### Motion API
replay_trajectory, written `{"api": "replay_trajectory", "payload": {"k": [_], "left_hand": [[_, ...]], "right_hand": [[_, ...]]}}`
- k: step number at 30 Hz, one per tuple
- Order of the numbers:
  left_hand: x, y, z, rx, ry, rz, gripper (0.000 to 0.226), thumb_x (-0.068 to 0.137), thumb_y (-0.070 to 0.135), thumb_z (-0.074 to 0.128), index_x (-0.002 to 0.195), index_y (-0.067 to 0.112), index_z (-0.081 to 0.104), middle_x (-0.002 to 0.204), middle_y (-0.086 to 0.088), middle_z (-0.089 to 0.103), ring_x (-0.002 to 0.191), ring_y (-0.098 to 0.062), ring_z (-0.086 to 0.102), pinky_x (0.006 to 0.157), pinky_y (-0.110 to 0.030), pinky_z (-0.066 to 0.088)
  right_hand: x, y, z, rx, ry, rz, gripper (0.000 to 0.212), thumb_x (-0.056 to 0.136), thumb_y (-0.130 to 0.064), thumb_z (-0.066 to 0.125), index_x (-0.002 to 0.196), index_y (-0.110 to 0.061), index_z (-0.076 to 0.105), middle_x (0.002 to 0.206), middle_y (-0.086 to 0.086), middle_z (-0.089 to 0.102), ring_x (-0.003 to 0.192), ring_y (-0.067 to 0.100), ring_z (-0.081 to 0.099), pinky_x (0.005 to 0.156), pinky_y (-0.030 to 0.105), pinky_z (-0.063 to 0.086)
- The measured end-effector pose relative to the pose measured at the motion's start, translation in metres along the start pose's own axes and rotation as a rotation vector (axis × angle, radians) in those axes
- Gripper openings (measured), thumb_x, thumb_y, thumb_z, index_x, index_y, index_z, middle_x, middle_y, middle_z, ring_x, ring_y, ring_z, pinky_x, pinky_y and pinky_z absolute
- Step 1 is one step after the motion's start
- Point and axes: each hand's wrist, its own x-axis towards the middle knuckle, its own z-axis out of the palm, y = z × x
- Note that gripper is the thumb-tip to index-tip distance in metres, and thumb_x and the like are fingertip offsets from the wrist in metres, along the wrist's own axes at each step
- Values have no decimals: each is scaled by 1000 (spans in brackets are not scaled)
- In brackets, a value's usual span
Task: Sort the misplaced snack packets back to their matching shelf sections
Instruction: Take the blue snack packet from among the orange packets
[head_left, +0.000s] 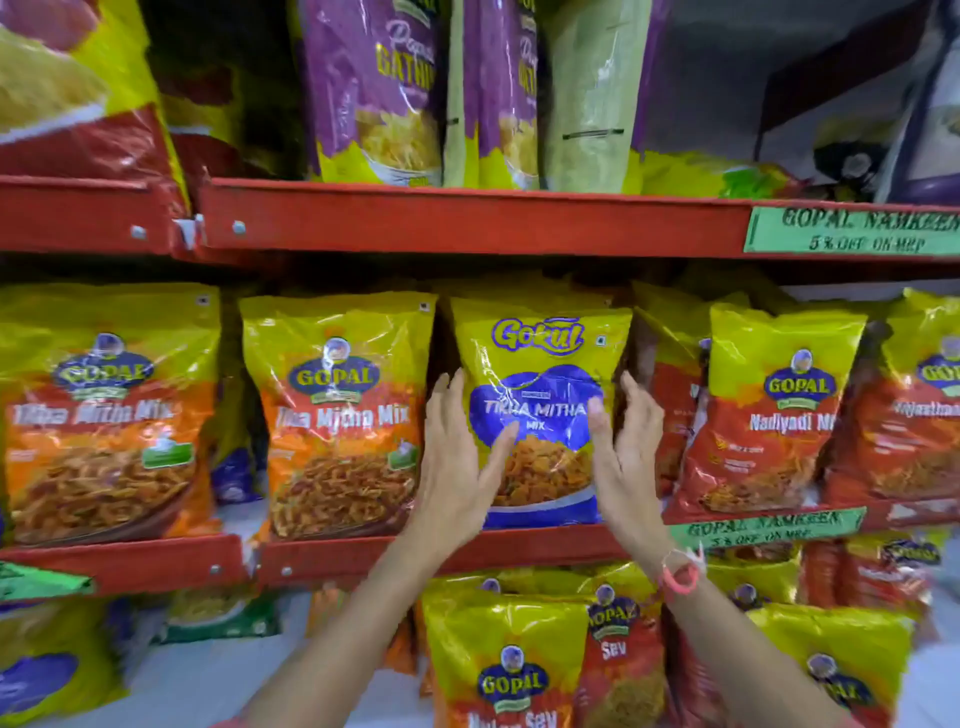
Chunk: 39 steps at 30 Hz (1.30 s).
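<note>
Red metal shelving (467, 223), three tiers in view, with green handwritten price labels (852, 231) at the right of the edges. Middle tier, left to right: two glossy yellow-and-orange Gopal Tikha Mitha Mix pouches (337, 415); one yellow-and-blue Gokul Tikha Mitha Mix packet (540, 374), upright, crinkled plastic film; yellow-and-red Gopal Nadiyadi Mix pouches (763, 410). Left hand (457, 462) flat against the Gokul packet's left edge, fingers spread. Right hand (623, 441) at its right edge, thumb on the front, pink band at the wrist. Both hands open, bracketing the packet without closing on it.
</note>
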Motion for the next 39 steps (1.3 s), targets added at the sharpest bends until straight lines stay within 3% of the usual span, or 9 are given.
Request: {"api": "replay_trajectory", "payload": {"k": [3,6,9,12,15,19,26,33,39], "left_hand": [[3,-7,18,-109,50,-168,88,88,52,51,154,14,6,162,-5,12,150,-13,12,118,-24,12],[6,-15,27,-209,5,-329,79,88,50,55,150,19,18,155,-3,36,144,-17,34,118,-35,28],[11,-22,27,-271,-53,-387,67,81,65,52,134,26,37,136,4,57,129,-16,52,111,-37,39],[11,-26,30,-373,-23,-409,79,76,68,51,139,23,39,131,6,61,124,-13,56,110,-44,42],[6,-27,31,-443,33,-333,41,84,58,55,121,43,47,111,23,68,109,4,62,101,-35,50],[-1,-19,21,-517,68,-241,30,86,51,55,115,48,48,114,21,68,111,1,63,95,-28,50],[-12,0,-15,-564,32,-186,34,87,50,51,119,46,45,117,20,68,111,4,62,92,-16,53],[-49,14,-61,-585,22,-222,51,83,63,50,131,54,37,132,17,60,128,-5,53,112,-44,40],[-95,12,-115,-554,48,-245,38,85,58,51,122,55,44,123,20,65,118,-2,60,106,-44,47]], "right_hand": [[3,19,2,119,-118,194,73,94,-57,41,156,-23,23,157,-10,29,146,-5,21,113,13,15],[7,29,5,279,-213,314,47,89,-62,46,131,-40,47,121,-40,51,100,-43,42,79,-15,29],[12,32,4,359,-255,309,23,93,-54,49,110,-45,61,100,-42,70,96,-29,59,73,-8,41],[10,32,3,378,-224,281,33,91,-52,51,115,-34,64,107,-28,75,106,-9,67,82,5,50],[4,28,3,419,-171,239,33,89,-51,51,114,-34,65,109,-22,76,106,-5,68,85,10,52],[-2,10,0,490,-116,172,36,92,-46,50,119,-28,65,116,-8,76,111,6,69,92,24,55],[-19,-27,-6,519,-128,136,32,90,-47,52,115,-33,65,113,-7,77,107,8,72,86,25,60],[-60,-68,-3,535,-131,148,42,90,-50,51,123,-27,64,117,-7,76,112,9,70,90,29,58],[-113,-104,15,541,-152,188,48,89,-54,52,124,-22,64,118,-6,76,114,14,69,95,38,56]]}}
